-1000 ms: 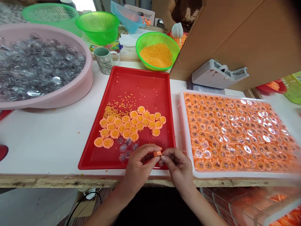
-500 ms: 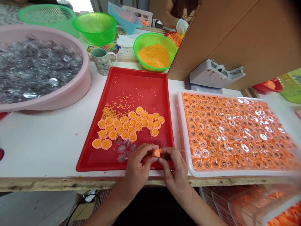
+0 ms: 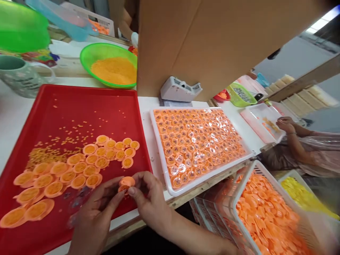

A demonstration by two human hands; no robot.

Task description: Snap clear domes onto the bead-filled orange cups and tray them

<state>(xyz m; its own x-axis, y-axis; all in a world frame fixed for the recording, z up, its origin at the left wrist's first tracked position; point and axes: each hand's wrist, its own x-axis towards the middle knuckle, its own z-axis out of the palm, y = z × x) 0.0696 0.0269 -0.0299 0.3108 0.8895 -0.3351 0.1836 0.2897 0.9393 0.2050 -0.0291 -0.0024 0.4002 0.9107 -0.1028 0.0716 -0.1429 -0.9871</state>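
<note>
A small orange toy cup on a saucer [image 3: 126,182] is pinched between the fingertips of my left hand [image 3: 97,210] and my right hand [image 3: 152,202], over the near right edge of the red tray [image 3: 117,106]. Both hands are closed on it. Left of them in the tray sit several orange toy cups [image 3: 79,166] filled with yellow bits. Behind these lies a spread of loose yellow pellets [image 3: 45,156]. Some clear plastic domes [image 3: 77,200] lie partly behind my left hand.
To the right stands a white tray [image 3: 170,187] packed with rows of finished-looking orange cups. A green bowl [image 3: 106,83] of yellow pellets, a tape dispenser [image 3: 180,90] and a cardboard sheet [image 3: 164,46] are behind. Crate of orange parts [image 3: 265,212] below right; another person's hands [image 3: 285,124] farther off.
The view has swung to the right, bringing the crates and another person into sight. Both hands still hold the toy cup, which now looks tilted differently.
</note>
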